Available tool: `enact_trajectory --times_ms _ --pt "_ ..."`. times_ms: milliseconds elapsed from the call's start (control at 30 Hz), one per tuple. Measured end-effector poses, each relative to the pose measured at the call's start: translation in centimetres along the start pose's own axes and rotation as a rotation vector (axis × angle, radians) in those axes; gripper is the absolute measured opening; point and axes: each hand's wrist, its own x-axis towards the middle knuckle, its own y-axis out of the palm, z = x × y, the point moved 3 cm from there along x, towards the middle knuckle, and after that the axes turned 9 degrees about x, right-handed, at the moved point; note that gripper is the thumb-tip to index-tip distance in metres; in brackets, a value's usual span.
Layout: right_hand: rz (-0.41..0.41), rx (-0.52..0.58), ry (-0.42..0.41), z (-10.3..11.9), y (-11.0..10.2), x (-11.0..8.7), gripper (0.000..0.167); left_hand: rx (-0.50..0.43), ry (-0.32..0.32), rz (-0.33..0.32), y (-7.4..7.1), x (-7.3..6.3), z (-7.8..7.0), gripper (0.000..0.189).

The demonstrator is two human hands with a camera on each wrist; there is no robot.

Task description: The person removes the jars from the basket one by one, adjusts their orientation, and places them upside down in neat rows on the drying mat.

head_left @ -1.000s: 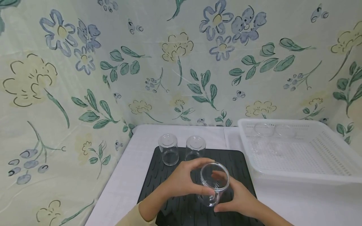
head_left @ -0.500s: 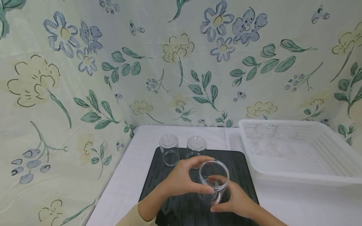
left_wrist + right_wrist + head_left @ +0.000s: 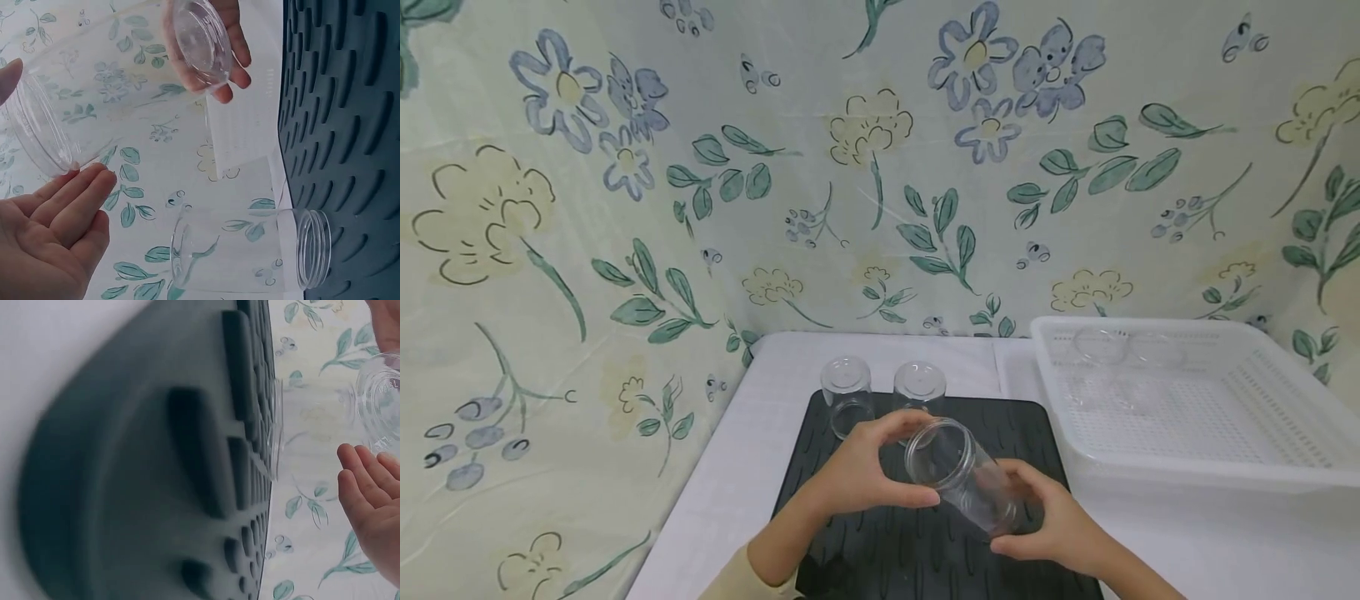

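Between both hands, above the black ridged mat (image 3: 917,558), a clear glass jar (image 3: 979,497) is tilted with its mouth up and to the left. My left hand (image 3: 850,468) holds it by the threaded rim, thumb on the near side and fingers on the far side. Around the base end, my right hand (image 3: 1060,527) grips with thumb and fingers. The left wrist view shows the held jar (image 3: 125,69) with nothing visible inside. Two similar jars, the left one (image 3: 846,387) and the right one (image 3: 920,382), stand upside down at the mat's back edge, the right one partly behind my left hand.
A white perforated plastic basket (image 3: 1195,472) stands on the white-covered table (image 3: 1150,542) to the right. Two clear glass jars, one of them the left jar (image 3: 1101,347), are at the basket's back left. Flower-patterned cloth (image 3: 880,208) hangs behind and to the left.
The jar has tipped over: its mouth has swung left and its base right. My left hand has moved slightly left with the rim, my right hand slightly right with the base.
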Motion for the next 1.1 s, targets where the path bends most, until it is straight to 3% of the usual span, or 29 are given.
enact_trajectory --times_ms 300,467,767,1100 --pt "-0.021 0.014 -0.090 1.1 -2.4 -0.7 0.069 0.085 -0.136 0.066 0.3 -1.0 1.8 0.069" --pt "-0.054 -0.028 -0.142 1.8 -3.3 -0.8 0.071 0.111 -0.165 0.100 1.1 -1.2 3.0 0.072" --pt "-0.096 -0.074 -0.237 3.2 -4.4 -0.8 0.074 0.065 -0.167 0.150 2.8 -1.1 4.4 0.064" --pt "-0.077 -0.020 -0.351 4.5 -4.2 0.0 0.075 0.027 -0.160 0.191 4.2 -1.1 4.8 0.062"
